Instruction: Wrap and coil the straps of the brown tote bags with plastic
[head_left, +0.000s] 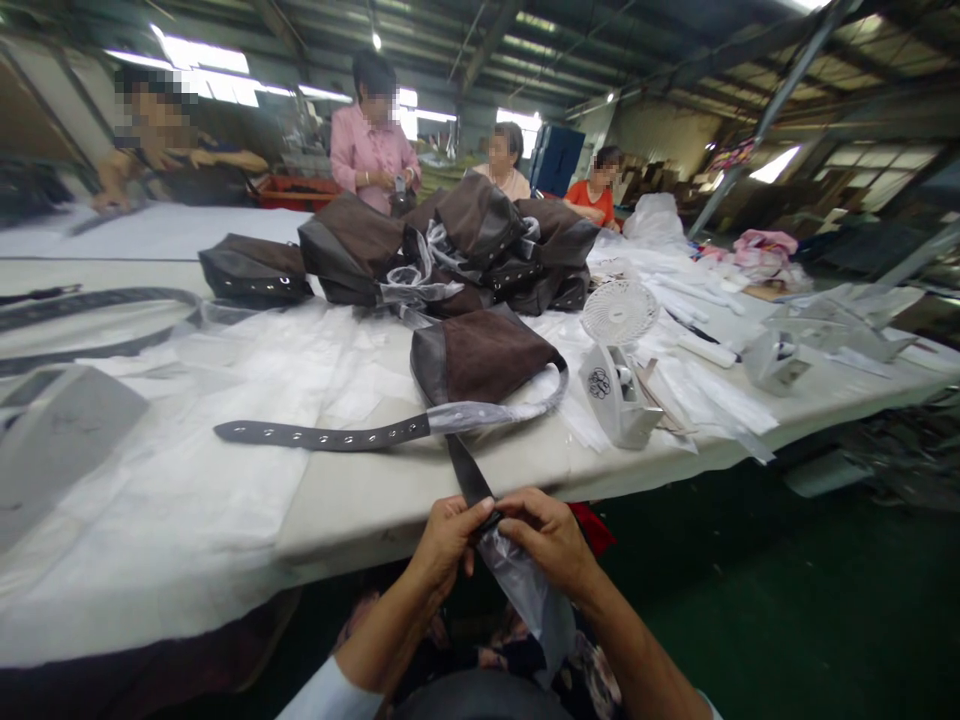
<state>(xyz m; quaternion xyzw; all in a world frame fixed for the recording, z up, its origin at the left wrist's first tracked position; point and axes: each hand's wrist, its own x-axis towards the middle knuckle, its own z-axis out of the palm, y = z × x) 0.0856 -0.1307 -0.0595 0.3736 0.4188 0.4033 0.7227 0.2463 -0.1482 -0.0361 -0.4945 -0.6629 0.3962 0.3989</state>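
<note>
Left hand (448,535) and right hand (549,535) pinch 1 strap (466,470) at the film (531,592); it's bare above, the belt (375,438) part-wrapped.

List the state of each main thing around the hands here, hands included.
Left hand: fingers closed on the dark strap.
Right hand: fingers pinched at the plastic sleeve's upper end.
Dark strap: reaching past the table edge into the hands.
Plastic sleeve: clear, limp, hanging below the hands.
Eyelet strap: lying on the table, partly plastic-wrapped.
Near bag: resting on the table.
Other bags: heaped.
</note>
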